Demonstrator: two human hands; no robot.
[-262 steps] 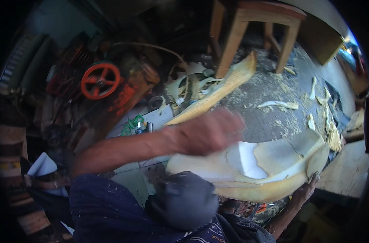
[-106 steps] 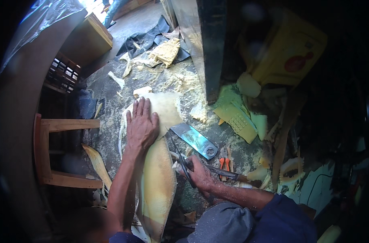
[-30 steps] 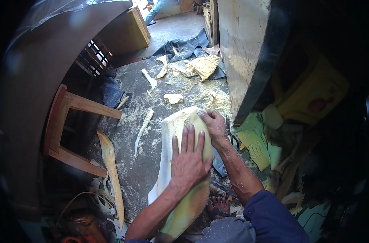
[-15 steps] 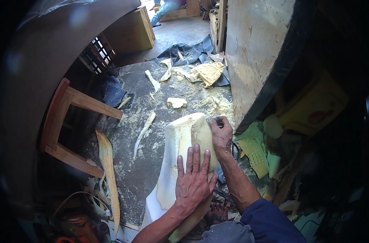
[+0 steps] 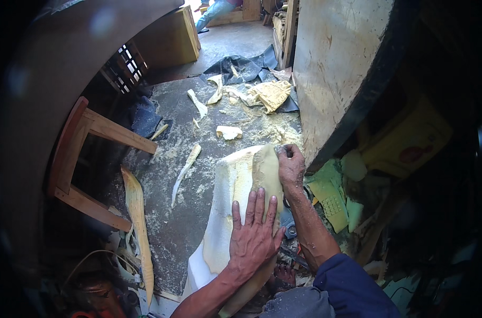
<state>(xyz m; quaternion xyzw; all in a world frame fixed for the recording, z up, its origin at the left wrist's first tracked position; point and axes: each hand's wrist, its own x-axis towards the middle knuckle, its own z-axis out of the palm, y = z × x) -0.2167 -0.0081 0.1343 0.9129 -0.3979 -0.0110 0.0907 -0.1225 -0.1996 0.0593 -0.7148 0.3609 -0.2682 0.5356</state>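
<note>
- Dusty dark floor (image 5: 169,228) all around the foam piece (image 5: 241,180), pale crumbs strewn across it, bright light spilling in at the far end.
- And there's that foam piece, right in front of the person: long and pale, white down its left flank, beige along the right of its top.
- Left hand (image 5: 254,228) on it, palm down, fingers lightly spread, lying flat across the foam piece.
- Right hand (image 5: 291,164) up at the foam piece's far right corner, fingers curled, thumb and forefinger close together; whether they pinch the edge, I cannot tell.
- Just left of the foam piece, a thin white strip (image 5: 185,172); farther left, a long yellowish strip (image 5: 140,233) and a wooden stool (image 5: 66,146).
- Past the foam piece's far end, a small pale chunk (image 5: 229,132), then a crumpled yellow piece (image 5: 273,95) by a dark sheet (image 5: 241,69).
- Over to the foam piece's right, a greenish offcut (image 5: 333,204), with a tall pale panel (image 5: 341,69) beyond.
- Close by its right side, a blue-grey metal tool (image 5: 288,222), partly hidden.
- Far beyond the foam piece, another person's leg (image 5: 212,13) in blue trousers.
</note>
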